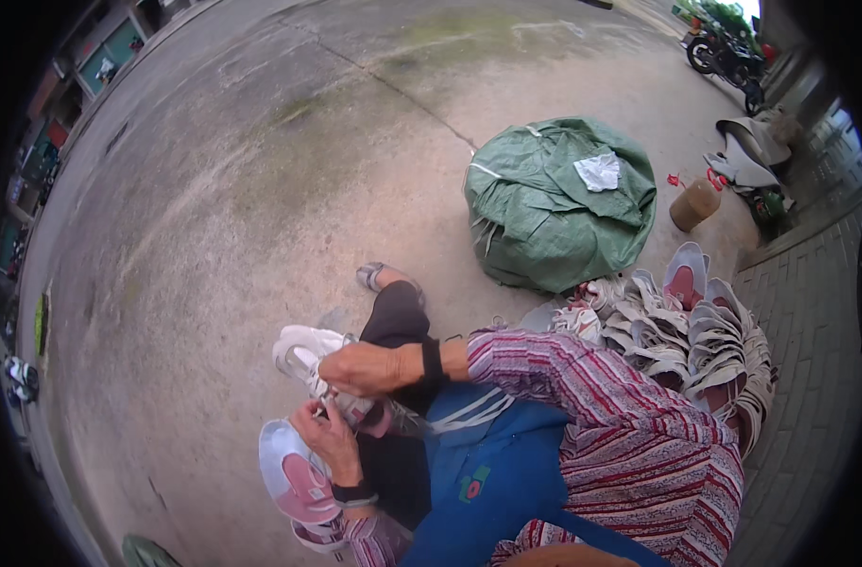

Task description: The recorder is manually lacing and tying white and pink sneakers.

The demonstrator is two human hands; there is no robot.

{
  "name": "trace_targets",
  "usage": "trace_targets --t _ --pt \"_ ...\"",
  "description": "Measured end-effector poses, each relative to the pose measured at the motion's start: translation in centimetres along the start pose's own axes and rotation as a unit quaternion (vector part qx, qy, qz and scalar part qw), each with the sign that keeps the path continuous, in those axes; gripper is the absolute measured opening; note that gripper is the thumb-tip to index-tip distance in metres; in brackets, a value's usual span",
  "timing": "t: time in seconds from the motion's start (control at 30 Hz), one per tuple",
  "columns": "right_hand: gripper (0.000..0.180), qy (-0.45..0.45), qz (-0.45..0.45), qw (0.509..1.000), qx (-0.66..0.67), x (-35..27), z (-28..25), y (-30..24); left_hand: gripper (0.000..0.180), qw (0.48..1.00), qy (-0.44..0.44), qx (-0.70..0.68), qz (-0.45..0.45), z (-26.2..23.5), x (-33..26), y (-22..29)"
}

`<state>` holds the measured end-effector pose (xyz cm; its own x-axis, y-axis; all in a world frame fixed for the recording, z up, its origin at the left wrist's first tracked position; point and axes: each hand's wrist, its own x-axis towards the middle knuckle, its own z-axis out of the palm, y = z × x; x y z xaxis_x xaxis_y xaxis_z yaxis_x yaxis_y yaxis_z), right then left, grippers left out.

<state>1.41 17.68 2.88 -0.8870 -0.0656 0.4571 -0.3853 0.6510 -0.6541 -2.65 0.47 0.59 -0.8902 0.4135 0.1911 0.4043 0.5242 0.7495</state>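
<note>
A white and pink shoe upper (301, 352) lies over my lap at the left, its toe pointing away from my body. My right hand (363, 369) reaches across from the right and is closed on its laced middle; the fingertips are partly hidden. Just below, my left hand (329, 440) pinches at the same upper's near side with thumb and finger. Whether a lace is between them is too small to tell. Beside my left hand rests a second shoe upper (278, 454), pale blue-white with a pink lining.
At my right stand stacked rows of white and pink shoe uppers (688, 340). Beyond them sits a bulging green woven sack (554, 213) on concrete ground (213, 227). A brown container (695, 204) stands to its right. A motorcycle (724, 52) is parked at the far right.
</note>
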Motion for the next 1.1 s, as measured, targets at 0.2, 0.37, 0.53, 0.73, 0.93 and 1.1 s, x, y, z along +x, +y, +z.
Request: trace_targets --t 0.2,0.37,0.53,0.73,0.93,1.1 --pt "0.011 -0.267 0.106 0.926 0.245 -3.7 -5.4 -2.8 0.044 0.764 -0.22 -0.497 -0.348 0.8 -1.4 4.2" --pt "0.025 -0.191 0.325 0.881 0.285 -2.2 -7.5 -1.8 0.021 0.81 -0.244 -0.476 -0.241 2.6 -3.2 5.6" --pt "0.039 -0.252 0.237 0.925 0.156 -0.5 -5.9 -3.2 0.015 0.753 -0.452 -0.447 0.172 5.2 -8.5 15.3" --pt "0.035 -0.203 0.266 0.929 0.157 -1.9 -5.8 -2.0 0.04 0.702 -0.463 -0.425 -0.335 2.4 -8.7 7.0" --pt "0.022 -0.135 0.203 0.96 0.14 -2.2 -3.5 -1.5 0.027 0.525 -0.067 -0.707 -0.469 2.8 -6.7 2.0" --pt "0.02 -0.236 0.448 0.803 0.315 -1.7 -12.9 -6.4 0.024 0.515 -0.038 -0.749 -0.416 2.9 -7.2 2.2"
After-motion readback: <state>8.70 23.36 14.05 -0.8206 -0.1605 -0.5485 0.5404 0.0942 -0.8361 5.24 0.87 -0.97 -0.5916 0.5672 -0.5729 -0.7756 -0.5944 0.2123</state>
